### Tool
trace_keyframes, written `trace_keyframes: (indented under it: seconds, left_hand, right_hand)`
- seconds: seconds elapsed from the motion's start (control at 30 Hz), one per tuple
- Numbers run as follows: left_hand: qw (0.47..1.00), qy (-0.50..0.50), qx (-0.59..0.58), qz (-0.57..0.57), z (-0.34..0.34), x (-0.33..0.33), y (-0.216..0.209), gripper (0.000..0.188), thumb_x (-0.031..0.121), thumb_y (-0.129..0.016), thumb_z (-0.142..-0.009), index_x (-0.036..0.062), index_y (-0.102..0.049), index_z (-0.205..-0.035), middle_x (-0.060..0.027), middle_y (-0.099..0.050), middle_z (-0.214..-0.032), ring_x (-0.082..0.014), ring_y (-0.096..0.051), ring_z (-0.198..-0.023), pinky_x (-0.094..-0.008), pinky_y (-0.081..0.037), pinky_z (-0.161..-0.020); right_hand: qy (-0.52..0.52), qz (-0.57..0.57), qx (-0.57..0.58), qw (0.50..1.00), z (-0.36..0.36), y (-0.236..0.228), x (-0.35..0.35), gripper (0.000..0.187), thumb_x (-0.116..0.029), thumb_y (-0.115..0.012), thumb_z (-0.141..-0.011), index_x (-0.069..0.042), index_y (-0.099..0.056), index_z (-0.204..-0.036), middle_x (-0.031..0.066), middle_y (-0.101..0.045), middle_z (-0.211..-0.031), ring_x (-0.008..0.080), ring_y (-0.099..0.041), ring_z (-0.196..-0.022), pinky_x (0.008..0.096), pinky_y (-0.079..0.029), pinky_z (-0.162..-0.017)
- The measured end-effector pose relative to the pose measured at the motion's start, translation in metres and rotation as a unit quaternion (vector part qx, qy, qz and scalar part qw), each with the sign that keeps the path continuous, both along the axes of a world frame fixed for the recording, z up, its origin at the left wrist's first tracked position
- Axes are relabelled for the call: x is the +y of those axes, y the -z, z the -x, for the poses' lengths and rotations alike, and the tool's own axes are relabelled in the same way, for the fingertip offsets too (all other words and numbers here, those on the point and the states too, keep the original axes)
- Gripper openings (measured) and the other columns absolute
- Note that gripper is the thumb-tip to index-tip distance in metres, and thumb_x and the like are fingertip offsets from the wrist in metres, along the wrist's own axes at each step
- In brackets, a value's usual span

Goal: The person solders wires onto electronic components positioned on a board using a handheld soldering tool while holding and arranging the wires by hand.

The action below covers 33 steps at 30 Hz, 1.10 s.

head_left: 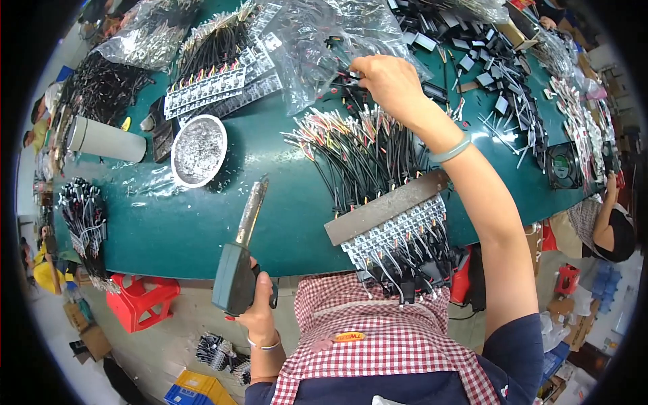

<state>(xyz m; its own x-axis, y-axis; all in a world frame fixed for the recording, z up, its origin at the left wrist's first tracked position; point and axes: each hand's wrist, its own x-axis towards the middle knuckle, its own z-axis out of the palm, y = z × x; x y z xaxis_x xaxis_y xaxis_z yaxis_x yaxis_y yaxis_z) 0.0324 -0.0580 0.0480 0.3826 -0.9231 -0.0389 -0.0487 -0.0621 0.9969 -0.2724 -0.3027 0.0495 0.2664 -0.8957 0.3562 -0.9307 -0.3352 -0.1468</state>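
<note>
My left hand (260, 312) grips a green soldering gun (233, 273) by its handle. The gun's long metal barrel points up over the table's near edge. My right hand (390, 82) reaches to the far side, beside a clear plastic bag (304, 64). Its fingers are pinched together; what is between them is too small to make out. Below my right forearm lies a row of black cables (374, 152) with coloured wire ends. A flat grey metal bar (385, 208) lies across them, and a panel of small circuit boards (398, 229) shows at its near side.
A metal bowl of silvery scraps (198, 150) stands left of centre, near a white cylinder (106, 139) lying down. More board panels with cables (206, 91) lie behind. Black plastic parts (496, 67) and a small fan (563, 165) are at the right. A red stool (140, 300) stands below.
</note>
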Motion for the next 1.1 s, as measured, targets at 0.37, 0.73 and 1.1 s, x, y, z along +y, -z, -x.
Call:
trace_keyframes:
  seconds: [0.37, 0.73, 1.1]
  left_hand:
    - [0.989, 0.099, 0.049, 0.103, 0.025, -0.013, -0.024, 0.040, -0.006, -0.064, -0.084, -0.0008, -0.056, -0.123, -0.0068, -0.061, -0.093, -0.0091, -0.054, -0.069, -0.0231, -0.046, -0.061]
    - [0.951, 0.283, 0.083, 0.095, 0.052, -0.018, -0.027, 0.053, -0.009, -0.074, -0.076, -0.0049, -0.055, -0.125, -0.0149, -0.063, -0.114, -0.0180, -0.064, -0.076, -0.0292, -0.054, -0.064]
    - [0.939, 0.304, 0.132, 0.088, 0.054, -0.002, -0.016, 0.052, -0.014, -0.070, -0.076, -0.0044, -0.055, -0.124, -0.0144, -0.064, -0.113, -0.0174, -0.065, -0.081, -0.0289, -0.053, -0.067]
  right_hand:
    - [-0.146, 0.056, -0.282, 0.947, -0.053, -0.066, 0.168, 0.028, 0.009, -0.060, -0.076, 0.003, -0.062, -0.104, 0.0149, -0.061, -0.089, 0.0312, -0.059, -0.075, 0.0368, -0.049, -0.065]
    - [-0.026, -0.260, -0.581, 0.771, -0.076, -0.035, 0.271, 0.018, 0.003, -0.056, -0.092, 0.009, -0.060, -0.109, 0.0123, -0.064, -0.097, 0.0108, -0.061, -0.072, 0.0218, -0.048, -0.058]
    - [0.019, -0.207, -0.520, 0.828, -0.087, -0.042, 0.289, 0.024, 0.005, -0.070, -0.081, 0.004, -0.062, -0.103, 0.0115, -0.064, -0.093, 0.0168, -0.066, -0.081, 0.0269, -0.057, -0.069]
